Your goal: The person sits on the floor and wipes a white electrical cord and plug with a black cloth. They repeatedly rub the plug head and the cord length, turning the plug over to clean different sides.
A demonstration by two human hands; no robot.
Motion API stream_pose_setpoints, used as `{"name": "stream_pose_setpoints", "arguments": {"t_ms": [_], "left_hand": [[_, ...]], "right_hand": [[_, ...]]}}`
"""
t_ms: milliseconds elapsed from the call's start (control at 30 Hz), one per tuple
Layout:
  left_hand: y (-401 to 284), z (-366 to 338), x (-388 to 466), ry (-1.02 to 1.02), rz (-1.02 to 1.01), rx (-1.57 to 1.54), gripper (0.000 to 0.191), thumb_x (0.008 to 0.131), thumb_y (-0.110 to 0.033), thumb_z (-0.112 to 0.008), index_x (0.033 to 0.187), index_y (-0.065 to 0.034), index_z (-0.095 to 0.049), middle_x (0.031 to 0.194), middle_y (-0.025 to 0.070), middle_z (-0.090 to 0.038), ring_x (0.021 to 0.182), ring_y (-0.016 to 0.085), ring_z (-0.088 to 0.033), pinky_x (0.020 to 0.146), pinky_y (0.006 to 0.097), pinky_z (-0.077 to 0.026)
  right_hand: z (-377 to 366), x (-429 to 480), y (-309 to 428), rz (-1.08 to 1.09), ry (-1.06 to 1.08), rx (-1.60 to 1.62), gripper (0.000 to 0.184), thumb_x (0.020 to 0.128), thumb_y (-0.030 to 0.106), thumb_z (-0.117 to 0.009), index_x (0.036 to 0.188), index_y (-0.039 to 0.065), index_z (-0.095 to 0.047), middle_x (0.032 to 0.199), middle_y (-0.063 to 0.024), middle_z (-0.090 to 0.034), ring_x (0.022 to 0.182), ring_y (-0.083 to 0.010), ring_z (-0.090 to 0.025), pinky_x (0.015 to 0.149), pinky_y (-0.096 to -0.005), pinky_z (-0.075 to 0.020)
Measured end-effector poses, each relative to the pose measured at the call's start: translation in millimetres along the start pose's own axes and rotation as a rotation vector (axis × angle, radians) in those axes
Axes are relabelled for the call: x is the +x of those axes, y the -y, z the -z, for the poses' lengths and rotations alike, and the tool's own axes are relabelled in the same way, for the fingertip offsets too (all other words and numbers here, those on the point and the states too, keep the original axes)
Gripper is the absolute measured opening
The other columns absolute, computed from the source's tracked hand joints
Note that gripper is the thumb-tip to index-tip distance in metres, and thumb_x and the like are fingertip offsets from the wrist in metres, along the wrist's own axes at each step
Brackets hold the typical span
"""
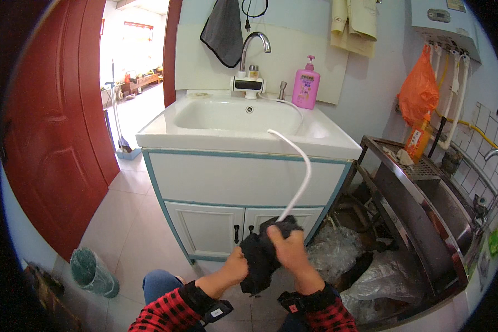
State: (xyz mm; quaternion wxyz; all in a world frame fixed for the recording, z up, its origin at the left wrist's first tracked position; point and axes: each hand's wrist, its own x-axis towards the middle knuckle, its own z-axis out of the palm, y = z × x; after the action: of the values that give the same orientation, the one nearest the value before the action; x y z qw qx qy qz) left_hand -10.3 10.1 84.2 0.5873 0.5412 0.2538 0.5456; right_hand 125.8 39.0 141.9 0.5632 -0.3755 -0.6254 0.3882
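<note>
In front of the vanity cabinet, I hold a dark grey cloth bunched up between both hands. My left hand grips its left side in a fist. Higher on the right, my right hand clasps the cloth, thumb on top. A white power cord runs from the electric faucet through the white washbasin, over its front rim and down to the cloth by my right hand. The cord's end is hidden in the cloth.
A pink pump bottle stands on the basin's right corner. Right of the cabinet is a stainless steel sink, with plastic sheeting beneath. A lined waste bin stands at lower left, near a red door. A grey towel hangs above.
</note>
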Motion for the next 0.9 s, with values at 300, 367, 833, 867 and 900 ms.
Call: {"name": "stream_pose_setpoints", "arguments": {"t_ms": [300,367,833,867,900], "left_hand": [[-32.9,8.2,9.1,-0.172,0.025,-0.605,0.015,0.086,-0.007,-0.05,0.1,-0.0032,-0.053,0.091,0.0076,-0.058,0.082,0.019,-0.059,0.071,0.0313,-0.049],[-39.0,13.1,8.5,-0.174,0.028,-0.712,0.017,0.086,-0.01,-0.05,0.101,-0.0032,-0.053,0.092,0.0087,-0.059,0.083,0.021,-0.059,0.073,0.0335,-0.05],[-24.8,16.3,8.7,-0.293,-0.289,0.318,0.023,0.078,0.003,-0.054,0.1,-0.0022,-0.053,0.092,0.0051,-0.058,0.085,0.015,-0.055,0.076,0.0289,-0.045],[-28.3,17.6,9.2,-0.283,-0.292,0.387,0.02,0.078,0.003,-0.053,0.097,-0.002,-0.053,0.091,0.0053,-0.058,0.084,0.015,-0.055,0.075,0.0292,-0.045],[-32.4,19.5,9.8,-0.274,-0.309,0.452,0.018,0.077,0.003,-0.053,0.095,-0.0018,-0.053,0.091,0.0054,-0.058,0.083,0.015,-0.056,0.074,0.0294,-0.046]], "right_hand": [[-0.8,-0.3,4.2,0.059,0.14,-0.088,0.026,0.084,0.023,-0.055,0.086,-0.002,-0.06,0.084,-0.0113,-0.061,0.078,-0.0196,-0.057,0.071,-0.0328,-0.0444],[-9.7,-4.9,1.9,0.068,0.234,-0.185,0.026,0.085,0.022,-0.053,0.093,-0.002,-0.059,0.088,-0.0138,-0.061,0.084,-0.0232,-0.058,0.076,-0.0339,-0.044],[-25.6,-5.4,-22.7,0.212,0.064,-0.5,0.019,0.081,0.015,-0.057,0.083,-0.003,-0.061,0.068,-0.0137,-0.06,0.062,-0.0236,-0.059,0.057,-0.0341,-0.0444],[-23.9,-4.6,-22.5,0.119,0.087,-0.502,0.019,0.08,0.015,-0.057,0.083,-0.003,-0.061,0.069,-0.0125,-0.061,0.062,-0.0216,-0.058,0.057,-0.0331,-0.0446],[-21.3,-3.4,-22.2,0.121,0.101,-0.383,0.019,0.08,0.015,-0.058,0.082,-0.003,-0.061,0.069,-0.0105,-0.061,0.063,-0.0194,-0.057,0.059,-0.0319,-0.0448]]}}
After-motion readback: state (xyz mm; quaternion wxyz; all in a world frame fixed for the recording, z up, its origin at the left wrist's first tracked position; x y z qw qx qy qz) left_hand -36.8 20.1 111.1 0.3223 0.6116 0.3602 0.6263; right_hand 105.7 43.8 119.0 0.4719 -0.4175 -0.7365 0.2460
